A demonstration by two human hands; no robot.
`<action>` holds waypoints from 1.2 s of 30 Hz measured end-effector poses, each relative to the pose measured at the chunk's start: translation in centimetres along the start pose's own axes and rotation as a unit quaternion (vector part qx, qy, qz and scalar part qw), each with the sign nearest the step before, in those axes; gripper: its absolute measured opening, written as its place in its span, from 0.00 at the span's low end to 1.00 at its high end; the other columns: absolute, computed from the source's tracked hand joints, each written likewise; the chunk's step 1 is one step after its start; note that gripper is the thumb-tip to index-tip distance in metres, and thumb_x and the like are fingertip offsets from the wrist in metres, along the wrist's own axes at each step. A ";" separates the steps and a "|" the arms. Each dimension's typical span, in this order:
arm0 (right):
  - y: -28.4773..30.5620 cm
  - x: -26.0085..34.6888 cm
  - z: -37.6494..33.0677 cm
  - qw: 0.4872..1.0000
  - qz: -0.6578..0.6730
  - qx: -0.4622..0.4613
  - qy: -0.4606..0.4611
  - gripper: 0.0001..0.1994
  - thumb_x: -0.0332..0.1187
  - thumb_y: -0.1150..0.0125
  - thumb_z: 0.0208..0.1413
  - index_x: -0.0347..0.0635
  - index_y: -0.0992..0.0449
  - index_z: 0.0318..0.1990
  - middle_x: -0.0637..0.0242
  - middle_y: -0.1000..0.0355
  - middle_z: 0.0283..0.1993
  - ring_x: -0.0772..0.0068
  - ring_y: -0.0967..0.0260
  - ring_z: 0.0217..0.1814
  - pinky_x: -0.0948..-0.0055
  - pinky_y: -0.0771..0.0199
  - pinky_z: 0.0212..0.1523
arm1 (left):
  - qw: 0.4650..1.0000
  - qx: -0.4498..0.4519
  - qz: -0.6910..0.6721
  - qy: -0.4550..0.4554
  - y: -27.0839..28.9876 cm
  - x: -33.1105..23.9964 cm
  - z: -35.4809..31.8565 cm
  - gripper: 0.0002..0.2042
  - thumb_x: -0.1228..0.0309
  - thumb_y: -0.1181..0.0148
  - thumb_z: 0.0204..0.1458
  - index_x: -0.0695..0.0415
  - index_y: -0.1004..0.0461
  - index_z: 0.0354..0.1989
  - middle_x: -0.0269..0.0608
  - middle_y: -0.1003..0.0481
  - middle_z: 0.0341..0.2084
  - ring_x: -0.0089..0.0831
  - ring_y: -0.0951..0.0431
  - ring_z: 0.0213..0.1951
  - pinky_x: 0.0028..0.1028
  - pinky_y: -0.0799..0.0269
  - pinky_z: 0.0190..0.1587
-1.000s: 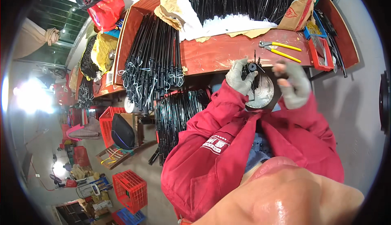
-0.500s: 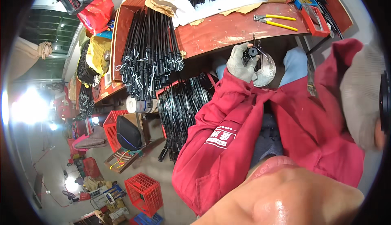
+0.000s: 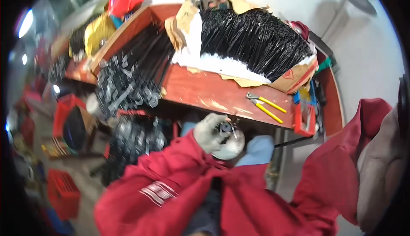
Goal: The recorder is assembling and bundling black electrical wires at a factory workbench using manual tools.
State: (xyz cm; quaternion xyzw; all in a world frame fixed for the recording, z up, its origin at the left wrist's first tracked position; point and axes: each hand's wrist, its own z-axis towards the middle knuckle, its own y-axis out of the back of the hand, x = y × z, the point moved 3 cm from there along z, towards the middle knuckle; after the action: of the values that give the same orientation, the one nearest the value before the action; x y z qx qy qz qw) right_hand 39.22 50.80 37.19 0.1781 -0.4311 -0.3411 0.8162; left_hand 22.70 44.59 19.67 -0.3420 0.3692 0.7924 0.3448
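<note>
My left hand, in a light grey glove, is closed around a small black round part with a hole in its middle. Just beyond and below it, a shiny silver rounded metal piece shows between my knees, partly hidden by the hand. At the far right edge, my right hand is raised close to the camera in a grey-beige glove. Its fingers are not made out. Yellow-handled pincers lie on the red-brown bench beyond my left hand.
A torn carton full of thin black rods stands on the bench. More black rods with pale ties overhang its left side. A red-and-blue tray sits at the right end. Red crates stand on the floor at left.
The view has swung, so the bench and carton appear lower and more fully. My left hand keeps its hold on the black part. The raised right hand shows lower in the picture.
</note>
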 end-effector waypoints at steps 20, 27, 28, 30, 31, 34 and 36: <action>-9.5 -15.2 -4.7 0.950 -0.089 -0.170 -0.248 0.13 0.24 0.47 0.46 0.36 0.35 0.42 0.56 0.32 0.38 0.62 0.31 0.37 0.73 0.29 0.34 | 0.991 -0.061 0.075 0.095 0.9 3.2 5.1 0.18 0.75 0.37 0.35 0.61 0.33 0.38 0.43 0.30 0.30 0.39 0.27 0.33 0.28 0.32 0.36; -11.6 -17.4 -6.0 0.920 -0.182 -0.213 -0.274 0.26 0.26 0.42 0.42 0.39 0.41 0.53 0.50 0.39 0.50 0.54 0.34 0.45 0.67 0.32 0.43 | 0.991 -0.046 0.063 0.111 -0.2 2.8 6.1 0.17 0.77 0.38 0.36 0.60 0.32 0.38 0.43 0.32 0.29 0.39 0.28 0.32 0.28 0.32 0.35; -11.8 -18.2 -6.5 0.920 -0.208 -0.214 -0.253 0.27 0.26 0.41 0.40 0.39 0.40 0.52 0.49 0.40 0.50 0.52 0.34 0.42 0.66 0.31 0.39 | 0.992 -0.036 0.051 0.110 -0.5 2.8 5.9 0.17 0.77 0.38 0.35 0.60 0.32 0.38 0.43 0.32 0.28 0.39 0.28 0.32 0.28 0.32 0.35; -11.1 -18.7 -7.1 0.908 -0.266 -0.241 -0.218 0.26 0.26 0.39 0.38 0.39 0.37 0.49 0.50 0.39 0.48 0.51 0.34 0.39 0.65 0.30 0.35 | 0.992 -0.027 0.059 0.109 -1.3 2.4 6.1 0.18 0.77 0.38 0.35 0.59 0.32 0.38 0.43 0.32 0.28 0.39 0.28 0.32 0.28 0.32 0.35; -10.7 -18.7 -7.5 0.895 -0.299 -0.261 -0.202 0.23 0.26 0.39 0.38 0.39 0.35 0.47 0.51 0.38 0.46 0.51 0.34 0.39 0.65 0.30 0.35 | 0.992 -0.015 0.065 0.112 -1.7 2.4 6.2 0.18 0.77 0.38 0.35 0.59 0.32 0.39 0.43 0.32 0.28 0.39 0.28 0.32 0.28 0.32 0.35; -9.9 -20.8 -7.7 0.933 -0.180 -0.218 -0.220 0.16 0.26 0.42 0.42 0.38 0.32 0.43 0.56 0.33 0.38 0.56 0.33 0.37 0.68 0.31 0.36 | 0.998 -0.001 0.053 0.043 -1.7 2.9 6.7 0.16 0.75 0.39 0.36 0.59 0.30 0.37 0.42 0.33 0.27 0.38 0.30 0.33 0.29 0.34 0.37; -10.8 -22.5 -8.2 0.944 -0.029 -0.189 -0.268 0.15 0.25 0.45 0.45 0.37 0.33 0.44 0.57 0.33 0.39 0.60 0.33 0.38 0.72 0.33 0.38 | 0.998 0.046 0.015 0.043 -1.2 3.6 7.0 0.15 0.74 0.39 0.36 0.59 0.29 0.37 0.40 0.33 0.26 0.36 0.30 0.34 0.27 0.35 0.38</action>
State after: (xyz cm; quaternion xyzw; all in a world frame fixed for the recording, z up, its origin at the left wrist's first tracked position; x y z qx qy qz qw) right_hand 32.68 59.12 13.15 -0.0649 -0.5563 -0.4749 0.6788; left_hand 19.76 51.98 19.89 -0.3545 0.4246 0.7640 0.3322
